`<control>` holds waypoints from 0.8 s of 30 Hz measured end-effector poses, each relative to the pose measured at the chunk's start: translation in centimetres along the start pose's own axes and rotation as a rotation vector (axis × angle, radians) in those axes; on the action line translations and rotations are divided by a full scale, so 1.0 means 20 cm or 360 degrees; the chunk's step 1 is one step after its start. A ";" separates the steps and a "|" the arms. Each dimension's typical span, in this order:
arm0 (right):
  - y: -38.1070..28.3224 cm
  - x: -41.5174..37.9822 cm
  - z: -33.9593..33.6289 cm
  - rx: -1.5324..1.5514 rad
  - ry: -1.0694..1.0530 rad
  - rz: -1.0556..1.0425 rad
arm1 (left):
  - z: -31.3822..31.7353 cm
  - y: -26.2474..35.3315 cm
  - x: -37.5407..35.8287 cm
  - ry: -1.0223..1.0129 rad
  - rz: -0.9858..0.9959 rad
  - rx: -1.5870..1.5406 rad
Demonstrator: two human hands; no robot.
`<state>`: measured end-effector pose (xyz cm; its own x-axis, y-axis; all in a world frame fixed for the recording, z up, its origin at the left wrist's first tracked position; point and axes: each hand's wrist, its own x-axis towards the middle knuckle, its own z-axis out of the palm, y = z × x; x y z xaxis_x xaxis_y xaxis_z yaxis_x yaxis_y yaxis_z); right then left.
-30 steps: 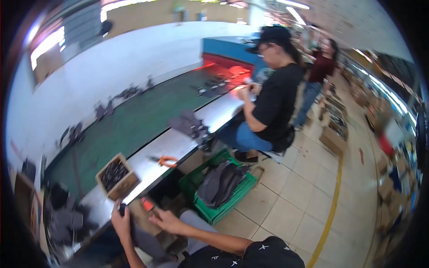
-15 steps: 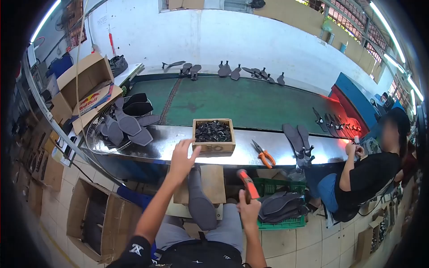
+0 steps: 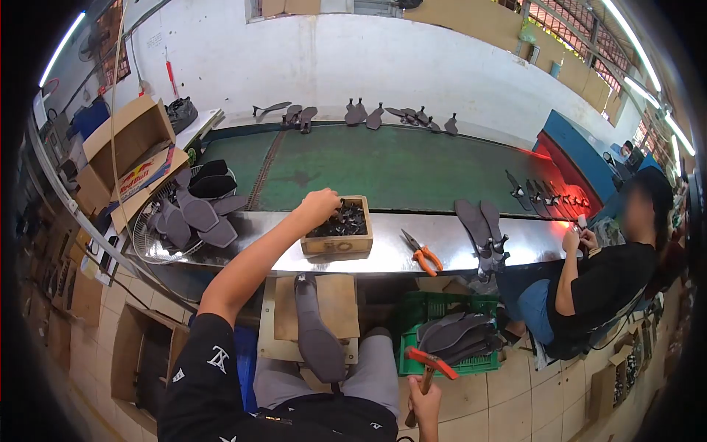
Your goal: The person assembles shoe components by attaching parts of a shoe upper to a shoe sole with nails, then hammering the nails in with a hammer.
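My left hand [image 3: 322, 205] reaches into the back left of a wooden box [image 3: 337, 244] full of small black parts [image 3: 350, 219]; its fingertips are hidden among them. My right hand [image 3: 425, 401] grips a hammer [image 3: 431, 363] by its wooden handle, the red head pointing up, beside my right thigh. One dark grey sole [image 3: 319, 331] lies lengthwise on the wooden block [image 3: 339, 306] in front of me, its wide end over my lap. Orange-handled pliers [image 3: 422, 254] rest on the metal table edge, right of the box.
A wire basket of soles [image 3: 197, 214] stands at the left. Paired soles [image 3: 480, 230] lie on the metal edge [image 3: 390, 230]. The green belt [image 3: 353, 166] runs behind. A green crate [image 3: 409, 340] holds soles. At the right sits a co-worker [image 3: 611, 283].
My left hand has moved from the box's front left corner into the box. My right hand has lowered with the hammer, whose head has turned. The view has shifted slightly.
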<state>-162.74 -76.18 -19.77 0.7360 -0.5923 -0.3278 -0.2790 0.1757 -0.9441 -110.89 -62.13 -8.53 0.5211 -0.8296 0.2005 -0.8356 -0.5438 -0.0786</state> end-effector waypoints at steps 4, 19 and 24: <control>-0.15 0.11 0.05 -0.0011 0.0002 -0.0138 | 0.06 0.01 -0.07 0.0367 -0.0130 -0.0385; -0.78 0.28 0.36 0.0197 -0.0152 -0.0693 | -0.08 0.01 -0.21 0.0754 -0.0449 -0.1071; -0.92 0.23 0.43 0.0356 -0.0371 -0.0730 | -0.41 0.46 -0.50 0.1399 -0.0005 -0.1189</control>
<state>-148.93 -75.37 -4.22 0.8751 -0.4623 0.1429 0.2207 0.1186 -0.9681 -125.25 -57.77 -3.17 0.4670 -0.2940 0.8340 -0.8823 -0.0916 0.4618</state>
